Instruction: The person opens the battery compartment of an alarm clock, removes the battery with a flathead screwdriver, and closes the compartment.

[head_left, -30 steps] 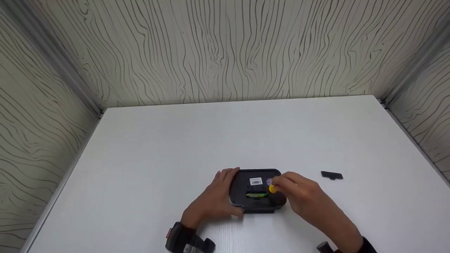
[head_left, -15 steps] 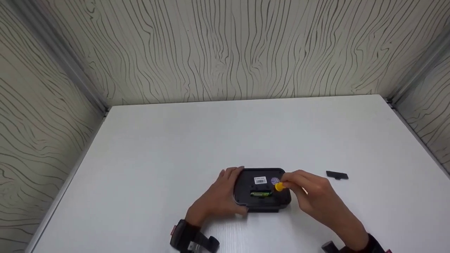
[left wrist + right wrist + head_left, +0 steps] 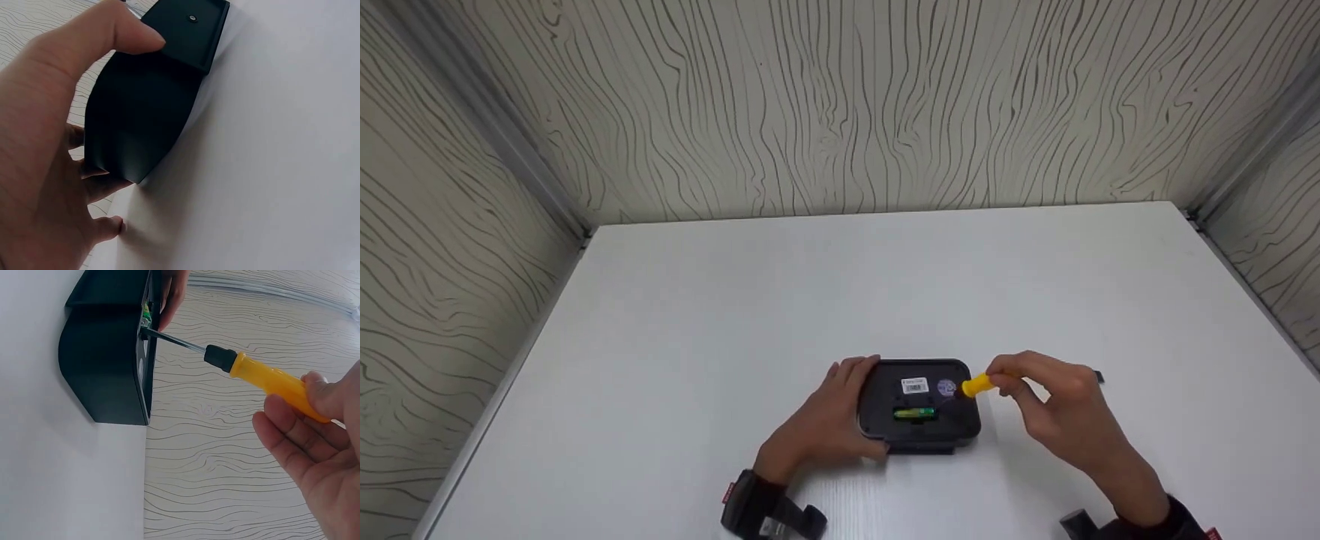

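Observation:
A black box-shaped device (image 3: 877, 401) lies on the white table with its open battery compartment facing up. A green battery (image 3: 913, 413) sits in that compartment. My left hand (image 3: 832, 420) grips the device's left side, thumb along the near edge and fingers at the far side. Between thumb and fingers, my right hand (image 3: 1061, 394) pinches the yellow handle of a screwdriver (image 3: 275, 382). Its metal shaft slants down to the left, and the right wrist view shows the tip right at the battery's end in the compartment.
A small black cover (image 3: 1099, 376) lies on the table (image 3: 735, 315) behind my right hand, mostly hidden by it. Wood-patterned panels (image 3: 825, 112) stand at the back and both sides of the table. A white barcode label (image 3: 915, 385) is on the device.
My right hand has moved to the right with the screwdriver, which now leans over more and shows more of its handle. The cover has become mostly hidden. My left hand keeps its grip on the device.

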{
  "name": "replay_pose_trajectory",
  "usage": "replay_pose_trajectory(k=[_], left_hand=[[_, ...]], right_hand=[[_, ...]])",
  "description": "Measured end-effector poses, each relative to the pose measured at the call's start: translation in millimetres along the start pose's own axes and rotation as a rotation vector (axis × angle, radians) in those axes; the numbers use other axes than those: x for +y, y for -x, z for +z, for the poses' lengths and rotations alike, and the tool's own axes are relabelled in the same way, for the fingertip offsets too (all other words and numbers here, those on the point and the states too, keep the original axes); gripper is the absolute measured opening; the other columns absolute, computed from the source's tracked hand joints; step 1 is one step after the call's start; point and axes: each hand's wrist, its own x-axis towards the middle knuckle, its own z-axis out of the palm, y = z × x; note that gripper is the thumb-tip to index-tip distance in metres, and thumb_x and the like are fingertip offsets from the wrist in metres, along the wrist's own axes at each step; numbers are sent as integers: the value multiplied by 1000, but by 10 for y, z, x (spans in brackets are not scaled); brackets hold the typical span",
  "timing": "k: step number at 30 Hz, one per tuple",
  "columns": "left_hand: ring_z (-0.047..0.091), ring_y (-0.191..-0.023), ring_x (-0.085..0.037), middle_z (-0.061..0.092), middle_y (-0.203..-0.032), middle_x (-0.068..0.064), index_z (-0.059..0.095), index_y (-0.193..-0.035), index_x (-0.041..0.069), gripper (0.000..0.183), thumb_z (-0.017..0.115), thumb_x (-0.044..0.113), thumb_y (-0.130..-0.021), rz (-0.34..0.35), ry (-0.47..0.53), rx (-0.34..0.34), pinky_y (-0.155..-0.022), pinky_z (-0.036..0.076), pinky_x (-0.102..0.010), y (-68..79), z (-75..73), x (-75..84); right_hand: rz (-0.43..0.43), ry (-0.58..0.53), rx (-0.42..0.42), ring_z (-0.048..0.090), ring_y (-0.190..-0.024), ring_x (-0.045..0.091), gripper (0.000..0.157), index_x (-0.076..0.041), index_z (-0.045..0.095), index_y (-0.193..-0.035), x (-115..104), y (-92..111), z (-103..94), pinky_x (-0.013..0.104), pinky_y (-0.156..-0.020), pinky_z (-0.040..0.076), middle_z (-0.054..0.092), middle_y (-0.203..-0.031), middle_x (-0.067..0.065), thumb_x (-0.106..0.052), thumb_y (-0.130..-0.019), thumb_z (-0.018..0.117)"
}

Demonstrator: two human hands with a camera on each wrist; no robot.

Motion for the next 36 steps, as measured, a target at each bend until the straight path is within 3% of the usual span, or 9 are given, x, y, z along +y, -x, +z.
replay_pose_trajectory(k=[10,17,26,36], left_hand=[[35,-140,-20,35,-149,-2,22,-154,15,114,81,50,-62,4,14,0,-124,16,-45,5,-11,4],[36,-138,-19,35,-149,-2,22,-154,15,114,81,51,-63,2,10,-3,-124,17,-46,7,-18,14],[36,-140,-17,35,-150,1,22,-154,17,113,80,50,-62,-13,10,6,-125,15,-42,7,-4,27],[37,-139,-16,36,-149,0,22,-154,17,114,81,49,-61,-8,6,10,-124,16,-43,7,-4,24]], right_hand=[[12,51,19,57,-62,3,41,-11,71,-90,-46,-35,-87,6,-66,48,70,-77,-3,18,-62,79],[26,113,22,65,-67,6,40,-11,72,-90,-73,-46,-145,5,-72,50,73,-81,-4,14,-61,83],[14,143,53,68,-66,9,40,-11,73,-87,-56,-53,-212,6,-66,49,75,-78,-1,10,-55,87],[14,136,54,66,-66,1,32,-10,69,-76,-72,-70,-279,6,-64,50,74,-76,-3,8,-56,86]])
